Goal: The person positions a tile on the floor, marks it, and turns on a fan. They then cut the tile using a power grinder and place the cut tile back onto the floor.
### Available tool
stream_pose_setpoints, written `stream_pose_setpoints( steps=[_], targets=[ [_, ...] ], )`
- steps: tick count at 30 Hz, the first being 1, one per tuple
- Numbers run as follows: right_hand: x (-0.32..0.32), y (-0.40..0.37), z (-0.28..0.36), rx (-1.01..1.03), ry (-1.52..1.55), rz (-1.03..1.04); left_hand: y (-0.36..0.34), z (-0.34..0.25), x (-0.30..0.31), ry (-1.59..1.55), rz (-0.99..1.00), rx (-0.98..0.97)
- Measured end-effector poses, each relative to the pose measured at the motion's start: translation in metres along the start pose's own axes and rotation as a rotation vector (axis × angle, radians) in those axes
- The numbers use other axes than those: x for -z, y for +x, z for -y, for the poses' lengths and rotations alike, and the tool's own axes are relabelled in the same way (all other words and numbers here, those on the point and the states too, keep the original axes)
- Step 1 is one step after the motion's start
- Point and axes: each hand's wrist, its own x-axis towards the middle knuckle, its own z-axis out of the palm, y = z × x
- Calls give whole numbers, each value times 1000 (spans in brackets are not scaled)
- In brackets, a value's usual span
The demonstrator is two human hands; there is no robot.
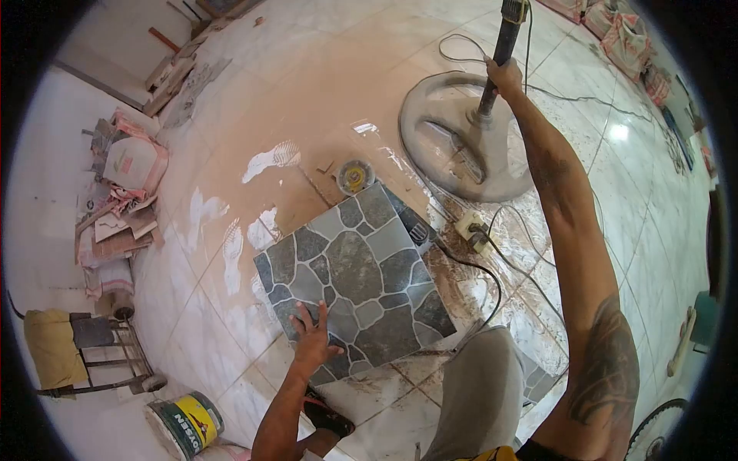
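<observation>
The patterned tile (357,261) lies before us; on its near-left part our left hand (314,342), fingers apart, should press evenly — while beyond it our right hand (505,77), clamped round the pole (506,42), should steady the round base (413,131), clear of the grinder (355,178) at its far edge.

Your grey stone-patterned tile (355,270) lies face up on the dusty floor (269,115), near your dark-poled, round-based stand (481,120)
</observation>
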Motion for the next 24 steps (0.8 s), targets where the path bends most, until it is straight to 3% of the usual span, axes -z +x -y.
stream_pose_setpoints(
  steps=[6,9,13,14,15,16,19,20,21,22,24],
  targets=[
    [-33,23,-5,90,-73,-108,-1,-4,2,-1,44,40],
    [-23,19,-4,60,18,-2,-3,-7,6,-34,56,58],
    [-5,3,-25,76,27,291,-1,-1,3,-72,43,52],
    [-2,-21,-34,35,42,243,-2,-1,0,-72,47,49],
    [3,-35,-48,76,-103,307,-4,-1,1,-68,61,61],
    [-11,-36,-87,471,-257,117,0,-3,5,-65,63,71],
    [25,-172,-101,732,5,-21,4,9,-9,-39,-23,7],
    [43,-226,-92,530,101,152,6,15,-16,-25,-66,-34],
    [41,-253,-116,600,140,282,3,19,-18,-27,-59,-44],
    [45,-283,-122,516,206,517,4,21,-17,-28,-58,-57],
    [38,-326,-115,559,96,627,7,16,-16,-42,-33,-37]
  ],
)
